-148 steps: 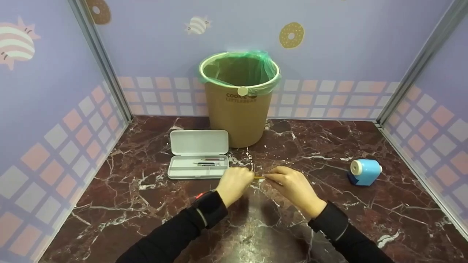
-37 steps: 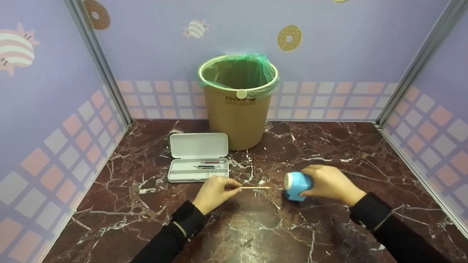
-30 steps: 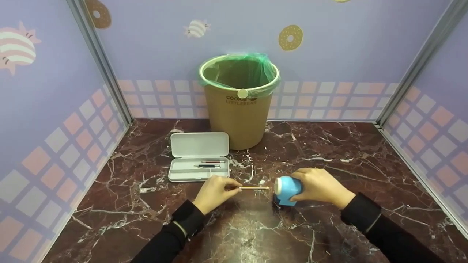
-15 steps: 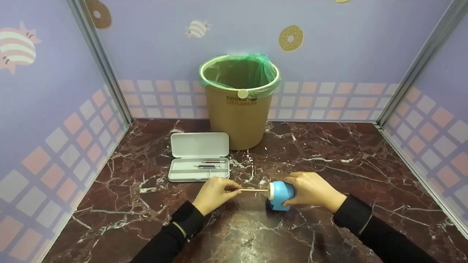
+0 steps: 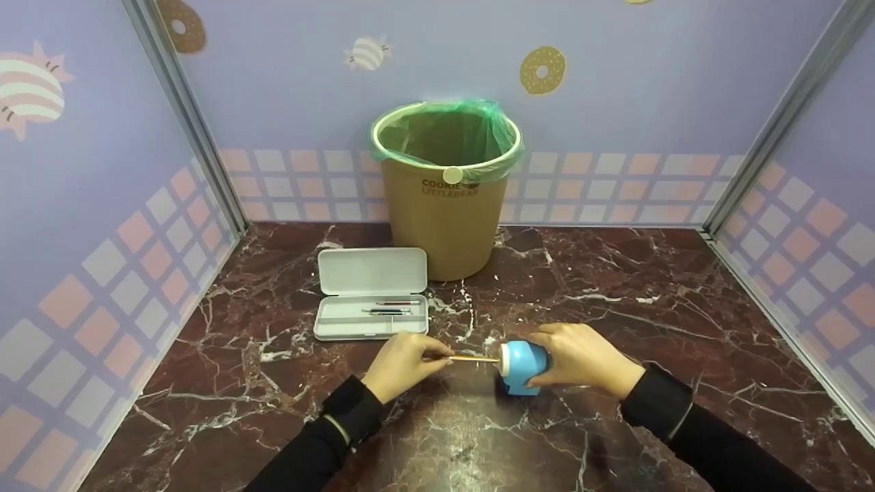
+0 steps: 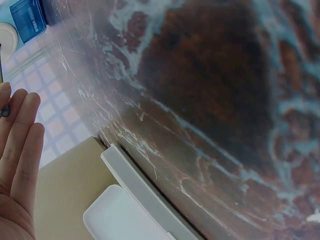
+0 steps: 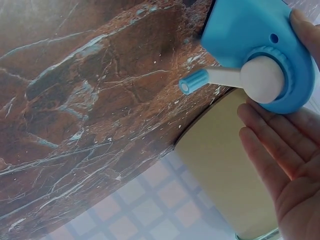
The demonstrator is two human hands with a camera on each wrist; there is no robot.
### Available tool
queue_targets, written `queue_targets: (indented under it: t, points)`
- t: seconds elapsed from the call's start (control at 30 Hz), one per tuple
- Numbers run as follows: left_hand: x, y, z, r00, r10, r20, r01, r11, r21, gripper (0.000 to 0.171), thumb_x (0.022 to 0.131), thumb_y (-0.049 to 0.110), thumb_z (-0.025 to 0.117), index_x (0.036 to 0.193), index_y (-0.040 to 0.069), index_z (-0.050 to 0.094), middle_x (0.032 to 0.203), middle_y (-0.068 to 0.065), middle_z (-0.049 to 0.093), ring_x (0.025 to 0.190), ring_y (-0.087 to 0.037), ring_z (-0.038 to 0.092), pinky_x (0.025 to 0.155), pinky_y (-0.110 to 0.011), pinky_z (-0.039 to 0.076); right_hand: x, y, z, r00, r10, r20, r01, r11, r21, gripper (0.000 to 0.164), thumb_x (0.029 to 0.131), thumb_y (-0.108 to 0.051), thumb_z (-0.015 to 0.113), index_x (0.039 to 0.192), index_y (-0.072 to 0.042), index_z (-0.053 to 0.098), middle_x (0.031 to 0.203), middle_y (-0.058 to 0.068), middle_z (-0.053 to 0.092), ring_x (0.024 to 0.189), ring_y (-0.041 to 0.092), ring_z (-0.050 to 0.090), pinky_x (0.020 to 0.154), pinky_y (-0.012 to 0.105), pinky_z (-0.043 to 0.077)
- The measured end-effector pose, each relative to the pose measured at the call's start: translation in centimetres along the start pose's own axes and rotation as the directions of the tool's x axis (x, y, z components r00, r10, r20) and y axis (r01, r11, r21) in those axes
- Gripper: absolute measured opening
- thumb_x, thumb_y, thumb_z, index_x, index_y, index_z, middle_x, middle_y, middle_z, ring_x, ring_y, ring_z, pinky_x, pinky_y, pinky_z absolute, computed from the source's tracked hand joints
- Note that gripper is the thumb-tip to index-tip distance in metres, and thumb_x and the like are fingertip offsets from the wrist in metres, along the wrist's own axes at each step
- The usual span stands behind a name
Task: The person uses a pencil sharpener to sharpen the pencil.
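A yellow pencil (image 5: 473, 358) lies pinched between the thumb and fingers of my left hand (image 5: 405, 365), pointing right. Its far end meets the white round front of a blue crank pencil sharpener (image 5: 528, 367); how deep it reaches is hidden. My right hand (image 5: 581, 359) grips the sharpener from the right, thumb on the near side and fingers over the top. In the right wrist view, the white crank handle (image 7: 225, 77) sticks out from the sharpener's back, untouched by the fingers. The left wrist view catches the sharpener's white front (image 6: 7, 41) near the left hand.
Left of centre lies an open white pencil case (image 5: 352, 331) with several pencils in its tray. Behind it stands a brown trash bin (image 5: 444, 225) lined with a green bag. Patterned panels enclose the dark marble table (image 5: 273, 410) at the back and sides.
Earlier both hands were at the pencil and the sharpener stood at the right. My right hand has since taken hold of the sharpener and brought it left until it meets the pencil's end.
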State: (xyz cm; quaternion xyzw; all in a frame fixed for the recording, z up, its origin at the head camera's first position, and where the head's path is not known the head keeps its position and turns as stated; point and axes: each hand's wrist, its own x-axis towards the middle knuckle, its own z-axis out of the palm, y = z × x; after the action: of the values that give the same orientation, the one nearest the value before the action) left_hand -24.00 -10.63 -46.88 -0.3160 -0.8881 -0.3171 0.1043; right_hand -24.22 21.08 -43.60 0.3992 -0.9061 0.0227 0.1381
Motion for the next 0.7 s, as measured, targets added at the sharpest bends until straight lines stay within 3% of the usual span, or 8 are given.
queue_targets:
  t: [0.7]
  points:
    - [0.60, 0.79, 0.07, 0.999, -0.003, 0.052, 0.002, 1.000, 0.029, 0.010, 0.087, 0.019, 0.079, 0.094, 0.012, 0.082, 0.091, -0.003, 0.082, 0.079, -0.017, 0.077, 0.079, -0.032, 0.061, -0.14, -0.05, 0.19, 1.000, -0.002, -0.009, 0.002, 1.000, -0.008, 0.071, 0.065, -0.051, 0.091, 0.120, -0.009, 0.073, 0.096, 0.003, 0.074, 0.080, 0.019, 0.072, 0.072, 0.035, 0.061]
